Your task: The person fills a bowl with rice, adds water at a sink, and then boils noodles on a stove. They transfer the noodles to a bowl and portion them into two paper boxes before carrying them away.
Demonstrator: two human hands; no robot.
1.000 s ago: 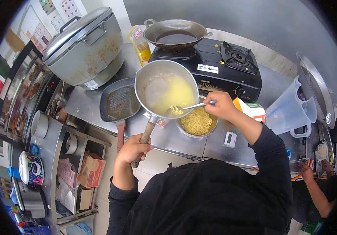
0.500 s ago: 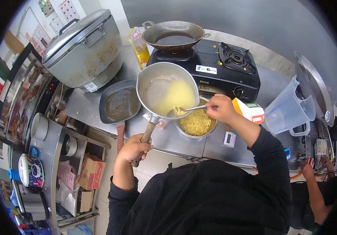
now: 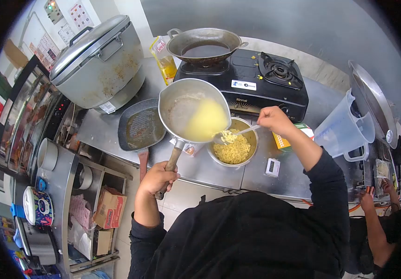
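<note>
My left hand (image 3: 159, 178) is wrapped round the wooden handle of a saucepan (image 3: 175, 104), which holds pale yellow liquid on its right side. My right hand (image 3: 275, 122) grips the handle of a metal spoon (image 3: 247, 130). Some noodles (image 3: 229, 136) lie in the spoon's bowl, beside the saucepan's lower right rim. Underneath is a metal bowl (image 3: 255, 148) with yellow noodles (image 3: 233, 151) in it. The saucepan is held above the counter and overlaps the bowl's left edge.
Left of the saucepan lies a square grill pan (image 3: 133, 135). Behind are a black gas stove (image 3: 237, 95) with a wok (image 3: 205, 46), an oil pouch (image 3: 165, 65) and a large rice cooker (image 3: 100, 69). A timer (image 3: 272, 167), a box (image 3: 282, 142) and a plastic jug (image 3: 342, 130) stand right; another person's hands (image 3: 367, 202) are far right.
The spoon with noodles has moved right, from over the saucepan's rim towards the metal bowl. My right hand has shifted right and slightly up. The saucepan has moved slightly left and down.
</note>
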